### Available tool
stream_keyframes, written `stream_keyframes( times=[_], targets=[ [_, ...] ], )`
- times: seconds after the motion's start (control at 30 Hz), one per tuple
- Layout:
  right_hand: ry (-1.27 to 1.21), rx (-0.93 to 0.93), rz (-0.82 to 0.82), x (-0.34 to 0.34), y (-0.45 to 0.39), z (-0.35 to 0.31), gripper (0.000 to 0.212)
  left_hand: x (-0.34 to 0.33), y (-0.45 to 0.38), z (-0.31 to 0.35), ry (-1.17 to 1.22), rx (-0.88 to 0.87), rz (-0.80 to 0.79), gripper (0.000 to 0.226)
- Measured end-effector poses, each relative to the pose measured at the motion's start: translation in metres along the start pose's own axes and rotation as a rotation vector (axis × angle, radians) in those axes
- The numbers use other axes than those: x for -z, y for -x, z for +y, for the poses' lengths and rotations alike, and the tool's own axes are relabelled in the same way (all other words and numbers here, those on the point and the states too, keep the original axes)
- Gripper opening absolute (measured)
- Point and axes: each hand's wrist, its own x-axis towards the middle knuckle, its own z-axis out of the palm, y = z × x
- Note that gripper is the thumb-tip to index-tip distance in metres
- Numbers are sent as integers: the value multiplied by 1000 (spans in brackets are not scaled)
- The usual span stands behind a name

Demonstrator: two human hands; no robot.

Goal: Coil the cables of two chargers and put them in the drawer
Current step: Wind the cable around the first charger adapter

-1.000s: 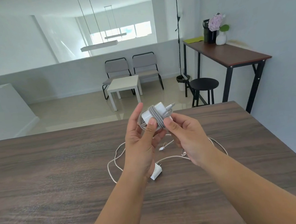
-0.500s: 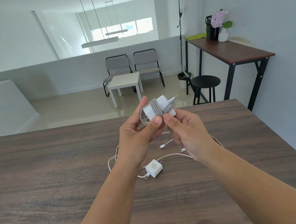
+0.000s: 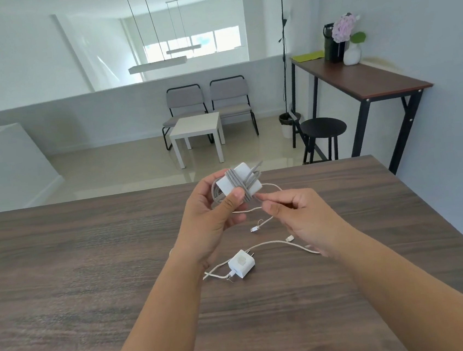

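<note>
My left hand (image 3: 212,220) grips a white charger (image 3: 248,173) above the wooden table (image 3: 90,261). A grey cable (image 3: 237,184) is wound in several turns round that charger, and its end sticks up at the top right. My right hand (image 3: 300,219) hovers just below and to the right, fingers curled, index tip close to the charger's lower corner. Whether it pinches anything is unclear. A second white charger (image 3: 242,264) lies on the table under my hands, with its white cable (image 3: 274,243) spread loose around it. No drawer is in view.
The table's far edge runs just behind my hands and its right edge slants down at the right. Beyond are a white side table (image 3: 197,130), two grey chairs, a black stool (image 3: 322,128) and a high desk (image 3: 363,81) by the wall.
My right hand has come off the wound charger and dropped slightly down and right. My left hand keeps hold of the charger. The view has tilted a little.
</note>
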Motion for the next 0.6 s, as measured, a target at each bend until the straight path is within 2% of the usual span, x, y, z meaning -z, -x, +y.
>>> stream_keyframes(
  times=[0.1,0.17,0.27,0.37,0.6],
  targets=[
    [513,62,49,12,-3,-4,12,4,-4,-8,-109,-29,101,40],
    [720,83,-2,21,-4,-20,11,5,-5,-13,-195,-48,112,39],
    [940,109,-132,30,-8,-47,21,2,-5,-18,-351,-87,99,43],
    [982,137,-218,36,-21,-66,22,-4,-4,-20,-436,-108,38,49],
    [732,135,-299,55,-49,-72,21,-9,4,0,-295,-86,-184,50]
  ],
)
